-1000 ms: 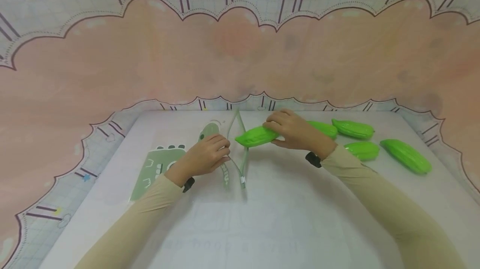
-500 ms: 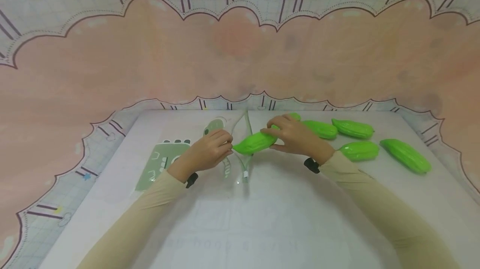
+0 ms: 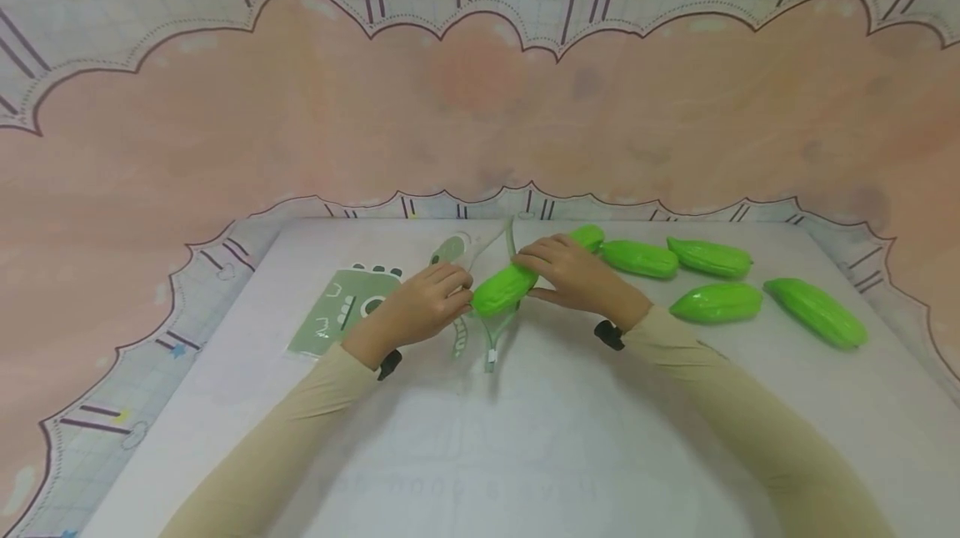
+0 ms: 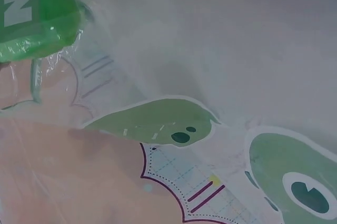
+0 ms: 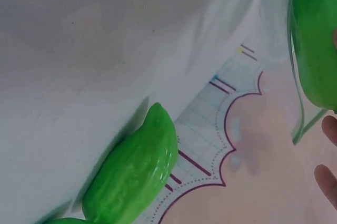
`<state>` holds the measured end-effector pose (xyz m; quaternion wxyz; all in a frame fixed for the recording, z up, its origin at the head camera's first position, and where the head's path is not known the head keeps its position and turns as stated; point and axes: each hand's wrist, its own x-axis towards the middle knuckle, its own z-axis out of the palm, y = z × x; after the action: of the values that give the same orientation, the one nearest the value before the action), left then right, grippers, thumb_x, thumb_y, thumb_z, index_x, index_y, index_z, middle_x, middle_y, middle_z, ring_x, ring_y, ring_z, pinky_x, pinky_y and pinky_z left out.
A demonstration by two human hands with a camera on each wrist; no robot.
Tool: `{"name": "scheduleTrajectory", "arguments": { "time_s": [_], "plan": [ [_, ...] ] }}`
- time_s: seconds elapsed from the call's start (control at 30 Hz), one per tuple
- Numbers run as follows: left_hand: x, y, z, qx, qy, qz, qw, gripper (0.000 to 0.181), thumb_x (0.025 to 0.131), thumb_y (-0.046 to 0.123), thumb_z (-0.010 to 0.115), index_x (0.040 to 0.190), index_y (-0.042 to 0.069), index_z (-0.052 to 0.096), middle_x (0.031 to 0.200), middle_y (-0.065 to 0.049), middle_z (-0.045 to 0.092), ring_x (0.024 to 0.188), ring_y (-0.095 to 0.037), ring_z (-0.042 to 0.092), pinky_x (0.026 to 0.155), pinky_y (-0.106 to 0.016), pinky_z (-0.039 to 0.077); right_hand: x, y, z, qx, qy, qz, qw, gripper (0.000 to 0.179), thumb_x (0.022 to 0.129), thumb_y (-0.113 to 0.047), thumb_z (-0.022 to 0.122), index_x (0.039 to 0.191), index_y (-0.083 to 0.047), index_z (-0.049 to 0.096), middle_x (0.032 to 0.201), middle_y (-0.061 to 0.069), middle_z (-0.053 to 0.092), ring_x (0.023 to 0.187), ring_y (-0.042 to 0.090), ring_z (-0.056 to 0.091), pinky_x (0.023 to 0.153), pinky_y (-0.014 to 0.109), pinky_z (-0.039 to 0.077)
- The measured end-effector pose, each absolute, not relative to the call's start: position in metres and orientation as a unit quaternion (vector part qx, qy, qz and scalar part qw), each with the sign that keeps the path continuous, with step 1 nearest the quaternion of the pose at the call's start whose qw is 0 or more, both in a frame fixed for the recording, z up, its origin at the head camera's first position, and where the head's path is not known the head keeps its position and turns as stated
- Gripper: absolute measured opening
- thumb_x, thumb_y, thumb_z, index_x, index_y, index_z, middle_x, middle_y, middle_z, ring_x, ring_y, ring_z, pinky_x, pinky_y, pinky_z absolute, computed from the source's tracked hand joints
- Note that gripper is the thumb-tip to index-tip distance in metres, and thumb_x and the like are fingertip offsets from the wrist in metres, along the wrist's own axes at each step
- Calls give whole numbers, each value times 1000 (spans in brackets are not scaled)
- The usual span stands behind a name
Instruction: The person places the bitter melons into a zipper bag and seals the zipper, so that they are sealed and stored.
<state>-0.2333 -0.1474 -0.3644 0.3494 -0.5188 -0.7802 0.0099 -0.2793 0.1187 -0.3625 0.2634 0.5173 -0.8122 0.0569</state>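
Observation:
In the head view my left hand (image 3: 423, 300) pinches the edge of a clear zip bag (image 3: 330, 317) with green dinosaur print. The bag's green-edged mouth gapes to the right, its white slider (image 3: 492, 356) at the near end. My right hand (image 3: 577, 271) holds a bright green, ridged, gourd-like vegetable (image 3: 504, 289) by its right end, the other end inside the mouth. In the right wrist view the bag rim (image 5: 293, 50) runs along the vegetable (image 5: 316, 39), with fingertips (image 5: 327, 181) at the right edge. Through printed film, the left wrist view shows green (image 4: 60, 21).
Several similar green vegetables lie on the white table (image 3: 570, 438) at the right: one at the far right (image 3: 816, 313), another nearer the right wrist (image 3: 716, 303), more along the back (image 3: 708, 257). A cloud-patterned cloth (image 3: 480, 104) rises behind the table.
The right hand has brought the vegetable slightly left and down, and its tip has gone from before the bag's mouth to inside it. The left hand and bag have shifted a little right.

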Motion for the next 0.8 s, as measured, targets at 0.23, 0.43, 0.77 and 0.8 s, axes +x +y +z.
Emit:
{"name": "scheduleTrajectory", "arguments": {
  "time_s": [0.23,0.43,0.77,0.8],
  "plan": [
    [-233,-144,-367,-516,-775,18,365,14,77,15,74,85,6,66,94,-6,63,92,-21,62,89,-30,52,-283,105,-365,500,-823,37,268,46,75,-22,78,116,-9,62,111,8,65,107,25,59,94,40,48],
    [-234,-143,-370,-508,-781,21,363,15,77,16,74,86,6,67,94,-6,63,94,-21,62,91,-30,51,-284,102,-367,473,-838,29,272,44,75,-21,78,115,-9,62,109,8,66,104,25,60,94,41,48],
    [-235,-144,-369,-501,-791,3,351,13,77,14,74,85,6,67,93,-7,64,92,-21,62,91,-30,51,-286,120,-368,454,-850,41,263,51,76,-27,77,119,-6,60,110,10,64,107,28,59,98,45,45],
    [-235,-144,-369,-501,-791,3,351,13,77,14,74,84,6,67,93,-6,64,92,-21,62,91,-30,51,-286,121,-367,454,-851,43,262,52,76,-28,77,119,-5,59,110,11,64,107,28,59,98,45,44]
  ]
}}
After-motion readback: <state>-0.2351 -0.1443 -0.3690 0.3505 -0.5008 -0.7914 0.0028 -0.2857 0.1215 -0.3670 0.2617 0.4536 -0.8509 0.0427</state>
